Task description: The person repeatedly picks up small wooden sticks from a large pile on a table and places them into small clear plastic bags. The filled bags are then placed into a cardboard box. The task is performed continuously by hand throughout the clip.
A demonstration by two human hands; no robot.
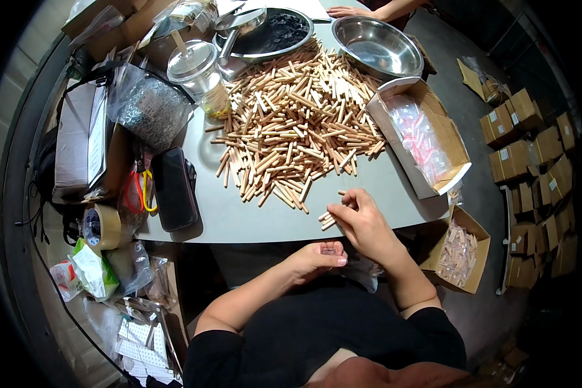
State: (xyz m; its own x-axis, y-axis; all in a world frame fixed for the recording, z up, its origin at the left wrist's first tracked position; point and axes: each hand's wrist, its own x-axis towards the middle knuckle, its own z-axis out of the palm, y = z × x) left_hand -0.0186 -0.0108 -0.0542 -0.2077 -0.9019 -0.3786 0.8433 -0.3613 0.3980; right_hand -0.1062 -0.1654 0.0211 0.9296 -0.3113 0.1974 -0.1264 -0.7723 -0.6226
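Note:
A big heap of short wooden sticks [297,123] covers the middle of the grey table [233,216]. My right hand [362,223] rests at the table's near edge, fingers curled around a few wooden sticks [328,220] that poke out to the left. My left hand [317,257] hovers just below the table edge over my lap, thumb and fingers pinched on a small clear plastic bag [330,251].
An open cardboard box of small clear bags [423,139] sits at the right. A box of packed sticks [459,249] stands lower right. A steel bowl [376,45], plastic cup [200,74], phone [173,187], tape roll [102,226] and another person's hand [349,11] are around.

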